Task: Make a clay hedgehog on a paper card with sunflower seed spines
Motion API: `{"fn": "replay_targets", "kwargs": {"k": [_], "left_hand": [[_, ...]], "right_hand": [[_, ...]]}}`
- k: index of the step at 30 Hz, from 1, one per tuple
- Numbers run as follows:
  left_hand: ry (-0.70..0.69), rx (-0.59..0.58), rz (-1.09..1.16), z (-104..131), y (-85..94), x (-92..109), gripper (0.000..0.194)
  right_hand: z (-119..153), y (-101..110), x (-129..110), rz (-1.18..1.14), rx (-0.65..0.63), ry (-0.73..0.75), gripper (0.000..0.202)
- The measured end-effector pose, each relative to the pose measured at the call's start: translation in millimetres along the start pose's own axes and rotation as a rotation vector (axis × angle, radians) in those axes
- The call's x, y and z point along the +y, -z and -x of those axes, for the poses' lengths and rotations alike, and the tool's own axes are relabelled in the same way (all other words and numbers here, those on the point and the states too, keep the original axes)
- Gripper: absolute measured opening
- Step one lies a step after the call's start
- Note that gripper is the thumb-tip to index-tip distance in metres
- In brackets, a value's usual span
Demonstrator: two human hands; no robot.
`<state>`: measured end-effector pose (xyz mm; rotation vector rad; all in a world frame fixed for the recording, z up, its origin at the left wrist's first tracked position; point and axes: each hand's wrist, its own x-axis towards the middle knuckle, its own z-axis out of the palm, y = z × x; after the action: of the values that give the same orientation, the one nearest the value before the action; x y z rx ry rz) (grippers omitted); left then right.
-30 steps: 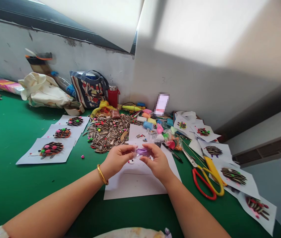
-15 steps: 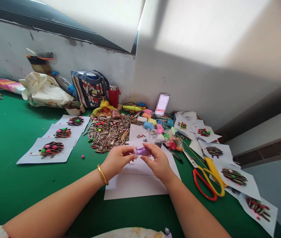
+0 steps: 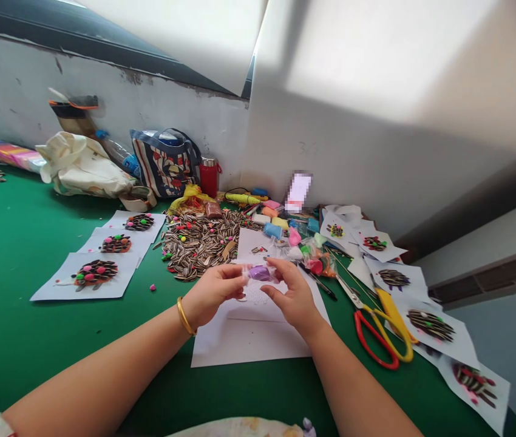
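A small clear packet of purple modelling clay is held above white paper. My left hand, with a gold bangle at the wrist, pinches the packet's left end between thumb and fingers. Around the right end, the thumb and fingers of my right hand are spread apart; whether they touch the wrapper is hard to see. Beneath both hands lies the white paper, with a smaller sheet on top and tiny pale beads partly hidden by the hands.
Striped sunflower seeds are heaped behind my left hand. Colourful clay packets lie behind the right. Scissors with red and yellow handles rest at right. Seed-hedgehog pictures line both sides. Bags and a red flask stand against the wall.
My right hand's thumb and fingers have spread wider around the packet. More of the purple clay shows now, and the packet sits slightly higher in my left hand's pinch.
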<state>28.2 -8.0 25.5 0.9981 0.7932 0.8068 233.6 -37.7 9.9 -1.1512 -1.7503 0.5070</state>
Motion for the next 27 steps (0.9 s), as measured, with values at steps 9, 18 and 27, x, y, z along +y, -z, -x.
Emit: {"fn": "replay_targets", "kwargs": {"k": [9, 18, 27], "left_hand": [[0.135, -0.090, 0.140, 2.9, -0.3, 0.8, 0.032], [0.026, -0.132, -0.072, 3.8, -3.3, -1.3, 0.039], [-0.056, -0.012, -0.118, 2.2, -2.9, -0.2, 0.046]], "right_hand": [[-0.5, -0.7, -1.1, -0.018, -0.023, 0.040, 0.019], [-1.8, -3.8, -6.5, -0.051, -0.087, -0.011, 0.016], [0.9, -1.1, 3.4, -0.319, -0.064, -0.224, 0.055]]}}
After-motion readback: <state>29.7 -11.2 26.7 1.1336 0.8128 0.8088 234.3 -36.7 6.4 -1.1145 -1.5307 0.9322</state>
